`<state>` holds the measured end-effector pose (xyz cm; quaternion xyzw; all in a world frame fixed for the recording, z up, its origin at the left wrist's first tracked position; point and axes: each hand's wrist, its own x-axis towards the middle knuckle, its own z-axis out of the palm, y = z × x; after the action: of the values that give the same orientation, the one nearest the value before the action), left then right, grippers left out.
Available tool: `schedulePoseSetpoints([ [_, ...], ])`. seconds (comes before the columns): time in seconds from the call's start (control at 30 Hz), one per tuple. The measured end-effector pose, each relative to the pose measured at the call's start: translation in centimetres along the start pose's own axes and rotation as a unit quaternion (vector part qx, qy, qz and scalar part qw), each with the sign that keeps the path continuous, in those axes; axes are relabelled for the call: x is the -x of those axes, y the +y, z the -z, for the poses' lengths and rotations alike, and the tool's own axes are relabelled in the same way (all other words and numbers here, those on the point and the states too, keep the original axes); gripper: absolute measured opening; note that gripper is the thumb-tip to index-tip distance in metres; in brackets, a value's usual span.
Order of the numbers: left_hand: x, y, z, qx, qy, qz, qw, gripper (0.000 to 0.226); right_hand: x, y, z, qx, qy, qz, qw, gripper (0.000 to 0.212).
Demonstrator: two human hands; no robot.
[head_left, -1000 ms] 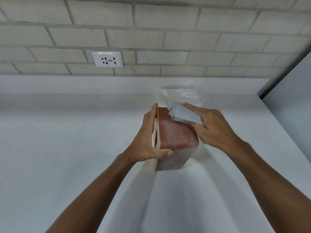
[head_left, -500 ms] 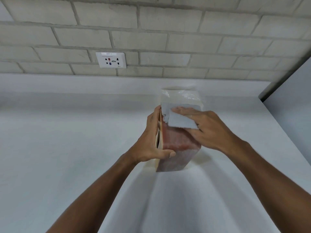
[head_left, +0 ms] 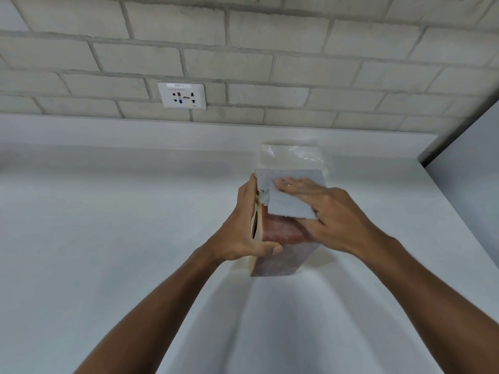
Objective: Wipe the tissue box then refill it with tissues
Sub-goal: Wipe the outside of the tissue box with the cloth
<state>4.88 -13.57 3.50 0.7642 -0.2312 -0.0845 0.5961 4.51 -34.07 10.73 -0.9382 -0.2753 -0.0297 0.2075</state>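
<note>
Tissue box: reddish-brown, stood on one side on the white counter, right of centre, near the back edge. Its cream face with the dark slot points left, mostly hidden behind the left hand.

Left hand grasps the box from the left side, fingers running up the cream face and thumb hooked over the near top edge.

Right hand lies flat on the upward-facing red side with a pale grey cloth under it. Its fingers are straight and spread, pressing rather than clenched. The cloth covers the far half of that face and laps over the far-left corner. The near half of the red face is bare.

A clear plastic tissue pack sits on the counter right behind the box. Can't tell whether it touches the box.

Background: brick wall with a white wall socket to the left of the box line. A grey panel borders the counter at far right.
</note>
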Motion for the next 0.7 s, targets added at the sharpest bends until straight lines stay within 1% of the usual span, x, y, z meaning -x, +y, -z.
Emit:
schedulePoseSetpoints([
  [0.03, 0.0, 0.1, 0.0, 0.0, -0.001, 0.004, 1.0, 0.123, 0.0, 0.6, 0.3, -0.004, 0.015, -0.021, 1.0, 0.053],
  [0.1, -0.1, -0.1, 0.1, 0.002, -0.001, 0.012, 1.0, 0.134, -0.3, 1.0, 0.9, -0.013, 0.057, -0.078, 0.995, 0.046],
  [0.13, -0.1, -0.3, 0.1, -0.002, -0.002, 0.011, 1.0, 0.14, -0.4, 0.8, 0.9, -0.005, 0.061, -0.08, 0.995, 0.046],
  [0.17, -0.1, -0.5, 0.1, -0.005, -0.004, 0.01, 1.0, 0.144, -0.2, 0.3, 0.7, 0.004, 0.054, -0.057, 0.997, 0.048],
  [0.23, -0.1, -0.7, 0.0, -0.004, -0.009, 0.006, 1.0, 0.142, 0.7, -0.1, 0.0, 0.004, 0.021, -0.006, 1.0, 0.055],
  [0.27, -0.1, -0.7, 0.0, -0.003, -0.008, 0.005, 1.0, 0.138, 0.9, 0.2, 0.1, 0.003, 0.019, -0.008, 1.0, 0.057],
  [0.37, 0.0, -0.4, 0.0, 0.0, -0.005, 0.008, 1.0, 0.137, 0.3, 1.3, 1.1, 0.013, 0.081, -0.078, 0.994, 0.052],
  [0.4, 0.0, -0.4, 0.0, 0.001, -0.005, 0.008, 1.0, 0.136, 0.0, 1.0, 1.2, 0.023, 0.086, -0.079, 0.993, 0.051],
  [0.43, -0.1, -0.5, 0.0, 0.0, -0.005, 0.006, 1.0, 0.135, -0.1, 0.4, 0.9, 0.029, 0.08, -0.058, 0.995, 0.051],
  [0.5, -0.1, -0.8, -0.1, 0.004, -0.007, 0.002, 1.0, 0.134, 0.5, -0.7, 0.1, 0.014, 0.043, -0.002, 0.999, 0.056],
  [0.53, -0.1, -0.8, -0.1, 0.007, -0.008, 0.003, 1.0, 0.133, 0.9, -0.7, 0.0, 0.002, 0.027, 0.007, 1.0, 0.057],
  [0.57, -0.1, -0.9, -0.1, 0.008, -0.007, 0.003, 1.0, 0.132, 1.0, -0.2, 0.2, -0.002, 0.027, 0.002, 1.0, 0.057],
  [0.67, -0.1, -0.7, 0.0, 0.01, -0.005, -0.001, 1.0, 0.134, 0.2, 1.5, 1.2, -0.006, 0.076, -0.084, 0.994, 0.053],
  [0.7, -0.1, -0.5, 0.0, 0.012, -0.005, -0.003, 1.0, 0.133, -0.2, 1.5, 1.3, -0.004, 0.078, -0.097, 0.992, 0.051],
])
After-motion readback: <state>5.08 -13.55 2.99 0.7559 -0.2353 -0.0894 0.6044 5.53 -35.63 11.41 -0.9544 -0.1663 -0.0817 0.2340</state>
